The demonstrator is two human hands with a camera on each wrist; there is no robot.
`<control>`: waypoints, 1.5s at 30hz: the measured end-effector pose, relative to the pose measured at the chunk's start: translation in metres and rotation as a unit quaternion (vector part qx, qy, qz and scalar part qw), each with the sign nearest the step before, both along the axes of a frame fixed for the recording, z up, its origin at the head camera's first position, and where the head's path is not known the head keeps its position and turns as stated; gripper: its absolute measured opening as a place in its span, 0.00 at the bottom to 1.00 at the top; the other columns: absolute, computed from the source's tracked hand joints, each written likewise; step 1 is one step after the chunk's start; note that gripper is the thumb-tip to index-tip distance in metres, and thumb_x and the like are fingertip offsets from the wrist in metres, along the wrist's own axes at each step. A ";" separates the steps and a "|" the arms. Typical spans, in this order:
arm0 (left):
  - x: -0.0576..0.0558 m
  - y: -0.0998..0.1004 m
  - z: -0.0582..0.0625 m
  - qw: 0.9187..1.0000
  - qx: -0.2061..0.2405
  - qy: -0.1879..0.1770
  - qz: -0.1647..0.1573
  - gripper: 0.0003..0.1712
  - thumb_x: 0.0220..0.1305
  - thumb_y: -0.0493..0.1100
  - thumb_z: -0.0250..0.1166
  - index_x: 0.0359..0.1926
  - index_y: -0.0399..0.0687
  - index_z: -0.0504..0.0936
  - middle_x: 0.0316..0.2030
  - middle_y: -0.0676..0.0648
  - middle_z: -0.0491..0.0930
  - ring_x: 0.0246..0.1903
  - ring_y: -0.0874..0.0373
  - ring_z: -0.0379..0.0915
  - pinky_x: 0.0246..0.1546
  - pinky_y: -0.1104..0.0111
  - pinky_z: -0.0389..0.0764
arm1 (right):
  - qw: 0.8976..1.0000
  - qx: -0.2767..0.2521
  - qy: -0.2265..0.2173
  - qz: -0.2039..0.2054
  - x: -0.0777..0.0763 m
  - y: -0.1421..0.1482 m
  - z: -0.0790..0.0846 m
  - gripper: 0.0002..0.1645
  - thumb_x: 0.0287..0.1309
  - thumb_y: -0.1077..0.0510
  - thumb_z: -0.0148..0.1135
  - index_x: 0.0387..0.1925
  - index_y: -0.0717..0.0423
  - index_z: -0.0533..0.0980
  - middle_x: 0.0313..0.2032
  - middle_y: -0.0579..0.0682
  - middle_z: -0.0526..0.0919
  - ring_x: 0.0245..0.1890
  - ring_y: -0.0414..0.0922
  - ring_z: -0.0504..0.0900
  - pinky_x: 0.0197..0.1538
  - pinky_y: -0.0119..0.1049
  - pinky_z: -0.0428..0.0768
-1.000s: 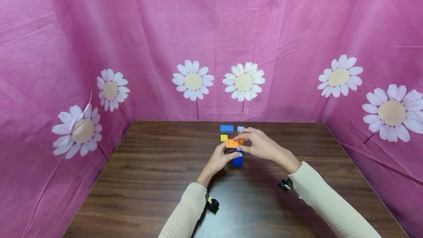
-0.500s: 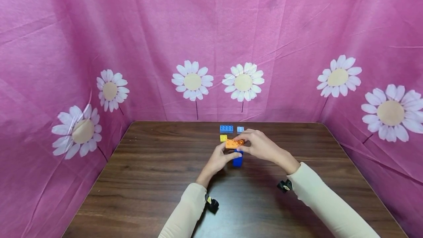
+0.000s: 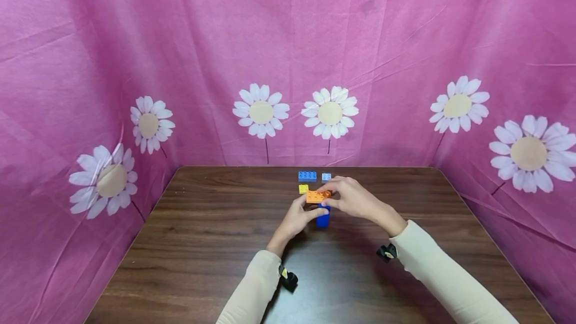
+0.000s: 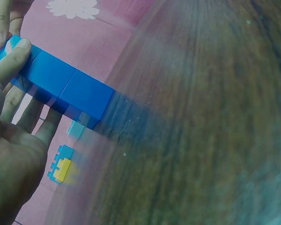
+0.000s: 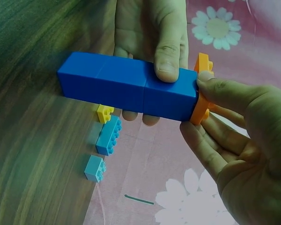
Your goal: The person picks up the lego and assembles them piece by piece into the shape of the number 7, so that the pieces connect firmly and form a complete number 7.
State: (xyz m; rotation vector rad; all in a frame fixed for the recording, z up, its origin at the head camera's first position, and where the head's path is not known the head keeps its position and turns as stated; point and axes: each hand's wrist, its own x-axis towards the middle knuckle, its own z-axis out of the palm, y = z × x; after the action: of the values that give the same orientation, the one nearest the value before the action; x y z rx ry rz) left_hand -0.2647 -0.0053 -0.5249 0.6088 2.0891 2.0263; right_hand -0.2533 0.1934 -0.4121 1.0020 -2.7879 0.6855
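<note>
A tower of stacked blue toy bricks [image 3: 322,220] stands upright on the wooden table. Across its top lies an orange brick [image 3: 313,197], which overhangs the tower on the left. My left hand [image 3: 294,221] grips the upper part of the tower; in the right wrist view its thumb lies along the top blue brick [image 5: 171,96]. The fingers of my right hand [image 3: 357,200] pinch the orange brick [image 5: 200,110] at the tower's top end. In the left wrist view, the left hand [image 4: 16,159] hides most of the orange brick.
Behind the tower, a yellow brick [image 3: 303,189], a long blue brick [image 3: 307,176] and a small light blue brick [image 3: 326,177] sit on the table [image 3: 202,244]. A pink curtain [image 3: 202,64] with printed daisies surrounds the table's back and sides.
</note>
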 end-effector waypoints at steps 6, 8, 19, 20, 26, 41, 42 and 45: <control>0.001 0.001 0.000 1.000 -0.001 0.000 0.002 0.27 0.69 0.46 0.75 0.67 0.50 0.81 0.60 0.47 0.85 0.58 0.56 0.82 0.67 0.56 0.81 | 1.000 0.001 -0.009 -0.002 0.001 0.001 0.002 0.18 0.64 0.56 0.77 0.54 0.55 0.88 0.52 0.53 0.91 0.52 0.51 0.87 0.43 0.35 0.83; 0.001 0.001 0.000 1.000 -0.001 0.003 0.003 0.27 0.69 0.46 0.75 0.67 0.50 0.81 0.60 0.47 0.85 0.58 0.56 0.82 0.66 0.57 0.81 | 1.000 0.000 -0.009 -0.003 0.001 0.001 0.001 0.18 0.63 0.57 0.77 0.54 0.56 0.88 0.52 0.53 0.91 0.52 0.51 0.87 0.42 0.35 0.83; 0.002 -0.001 -0.002 1.000 -0.003 -0.004 0.002 0.26 0.69 0.47 0.75 0.66 0.52 0.82 0.61 0.49 0.85 0.59 0.58 0.81 0.69 0.54 0.79 | 1.000 -0.001 -0.003 -0.013 0.001 0.000 -0.007 0.18 0.64 0.56 0.76 0.55 0.54 0.88 0.51 0.52 0.91 0.44 0.44 0.85 0.41 0.34 0.80; 0.002 -0.001 -0.002 1.000 -0.003 -0.004 0.001 0.26 0.69 0.47 0.75 0.66 0.52 0.82 0.61 0.49 0.85 0.59 0.58 0.81 0.69 0.54 0.79 | 1.000 -0.002 -0.002 -0.013 0.001 0.000 -0.007 0.18 0.64 0.56 0.76 0.54 0.54 0.88 0.51 0.52 0.91 0.43 0.44 0.85 0.41 0.34 0.80; 0.003 -0.001 -0.001 1.000 -0.004 -0.004 0.004 0.25 0.69 0.47 0.75 0.65 0.52 0.83 0.60 0.49 0.85 0.59 0.57 0.82 0.68 0.54 0.80 | 1.000 -0.009 -0.003 -0.015 0.003 -0.001 -0.007 0.18 0.64 0.57 0.76 0.54 0.55 0.88 0.51 0.52 0.91 0.44 0.46 0.86 0.42 0.37 0.81; 0.000 -0.002 0.006 1.000 -0.022 0.000 -0.006 0.26 0.71 0.47 0.74 0.66 0.51 0.81 0.61 0.48 0.84 0.61 0.51 0.82 0.68 0.55 0.80 | 0.998 0.020 -0.002 -0.061 0.006 -0.004 -0.003 0.21 0.63 0.54 0.77 0.56 0.53 0.88 0.59 0.59 0.88 0.53 0.57 0.88 0.37 0.39 0.85; 0.000 -0.002 0.006 1.000 -0.022 -0.001 -0.004 0.25 0.71 0.47 0.74 0.66 0.51 0.81 0.61 0.48 0.84 0.61 0.51 0.82 0.68 0.55 0.80 | 0.998 0.022 -0.002 -0.062 0.006 -0.004 -0.003 0.21 0.63 0.54 0.77 0.57 0.53 0.88 0.59 0.59 0.88 0.54 0.58 0.88 0.36 0.39 0.84; 0.001 0.000 0.006 1.000 -0.020 0.000 -0.002 0.25 0.71 0.47 0.73 0.66 0.50 0.81 0.61 0.47 0.84 0.62 0.49 0.81 0.69 0.54 0.79 | 0.998 0.024 0.003 -0.064 0.008 -0.003 -0.004 0.21 0.64 0.54 0.77 0.57 0.52 0.87 0.59 0.59 0.88 0.55 0.58 0.88 0.38 0.41 0.85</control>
State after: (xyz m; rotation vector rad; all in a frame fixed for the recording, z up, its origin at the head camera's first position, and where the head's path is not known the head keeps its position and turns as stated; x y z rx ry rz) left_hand -0.2638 -0.0054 -0.5188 0.6061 2.1221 1.9766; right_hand -0.2451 0.1904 -0.4158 0.8217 -2.8468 0.6007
